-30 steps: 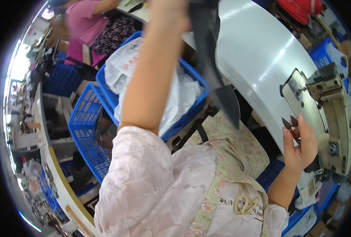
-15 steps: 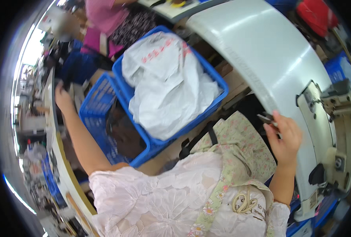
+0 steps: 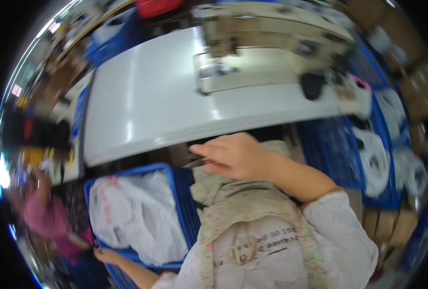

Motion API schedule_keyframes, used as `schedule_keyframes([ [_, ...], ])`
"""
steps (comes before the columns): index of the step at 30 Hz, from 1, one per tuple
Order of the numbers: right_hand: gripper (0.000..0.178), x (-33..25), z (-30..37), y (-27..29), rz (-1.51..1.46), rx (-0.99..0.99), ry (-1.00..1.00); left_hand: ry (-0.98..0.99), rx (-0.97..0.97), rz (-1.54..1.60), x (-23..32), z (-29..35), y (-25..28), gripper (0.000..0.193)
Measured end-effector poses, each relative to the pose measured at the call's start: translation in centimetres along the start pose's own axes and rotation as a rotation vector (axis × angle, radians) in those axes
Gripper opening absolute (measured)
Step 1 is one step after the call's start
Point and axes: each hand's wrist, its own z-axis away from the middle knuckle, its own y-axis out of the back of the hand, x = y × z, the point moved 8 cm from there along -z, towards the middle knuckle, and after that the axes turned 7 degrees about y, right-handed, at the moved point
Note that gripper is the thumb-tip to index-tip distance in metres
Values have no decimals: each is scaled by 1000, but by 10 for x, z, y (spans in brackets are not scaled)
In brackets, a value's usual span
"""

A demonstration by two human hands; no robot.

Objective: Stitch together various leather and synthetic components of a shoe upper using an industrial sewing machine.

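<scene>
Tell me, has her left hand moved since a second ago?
Yes. The left hand was raised high above the blue crate of white bags; now it is down at the crate's outer rim, on the side away from the white table.

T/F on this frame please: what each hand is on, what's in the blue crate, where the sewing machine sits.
1. The right hand holds a thin dark metal tool. True; its exact kind is too blurred to tell.
2. The left hand rests on the white table. False: it is down at the near rim of the blue crate.
3. The blue crate holds white plastic bags. True.
4. The sewing machine stands on the floor beside the crate. False: it stands on the white table.
5. The right hand presses on the sewing machine. False: it is held at the near edge of the table, apart from the machine.
</scene>
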Motion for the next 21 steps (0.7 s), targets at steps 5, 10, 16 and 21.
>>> schedule_keyframes([
  [5, 30, -2, 45, 19, 55, 107, -228, -522, -207, 292, 241, 0, -65, 31],
  [10, 29, 34, 132, 94, 144, 294, -673, -868, -603, 636, 436, 117, -110, 45],
  [16, 17, 105, 224, 242, 1141, 387, -631, -1338, -877, 762, 589, 259, -64, 39],
  [21, 26, 190, 318, 296, 1174, 559, -868, -1691, -1006, 719, 653, 337, -34, 56],
])
